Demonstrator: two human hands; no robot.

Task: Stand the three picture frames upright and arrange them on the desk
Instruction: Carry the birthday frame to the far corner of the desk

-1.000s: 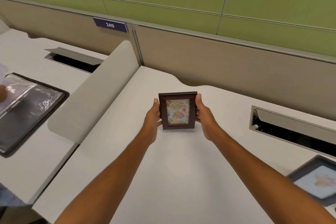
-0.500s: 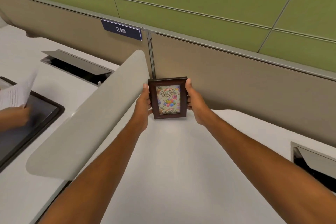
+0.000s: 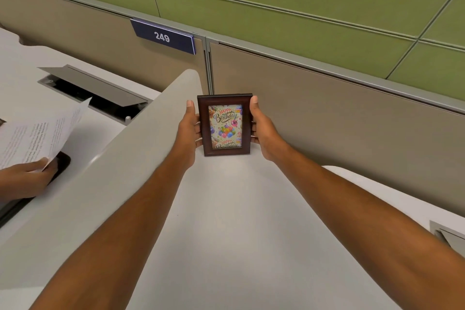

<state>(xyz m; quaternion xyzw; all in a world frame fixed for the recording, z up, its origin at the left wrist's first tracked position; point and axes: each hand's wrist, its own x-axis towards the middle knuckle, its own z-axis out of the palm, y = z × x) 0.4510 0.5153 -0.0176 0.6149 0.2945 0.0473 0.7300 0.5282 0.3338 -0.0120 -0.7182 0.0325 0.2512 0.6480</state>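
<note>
A small dark brown picture frame (image 3: 205, 126) with a colourful "Happy Birthday" balloon card stands upright at the back corner of the white desk (image 3: 226, 221), close to the beige partition. Its bottom edge looks to be touching the desk top. My left hand (image 3: 188, 128) grips its left side and my right hand (image 3: 264, 133) grips its right side, thumbs on top corners. No other picture frame is in view.
A low grey divider (image 3: 113, 171) runs along the left of the desk. Beyond it another person's hand (image 3: 25, 178) holds a printed sheet (image 3: 37, 133) over the neighbouring desk. A cable hatch (image 3: 450, 236) sits at the right edge. Sign "249" (image 3: 163, 36) hangs on the partition.
Both hands carried the frame from the middle of the desk back towards the corner by the partition. The view turned left, so the frame lying at the right has left the picture.
</note>
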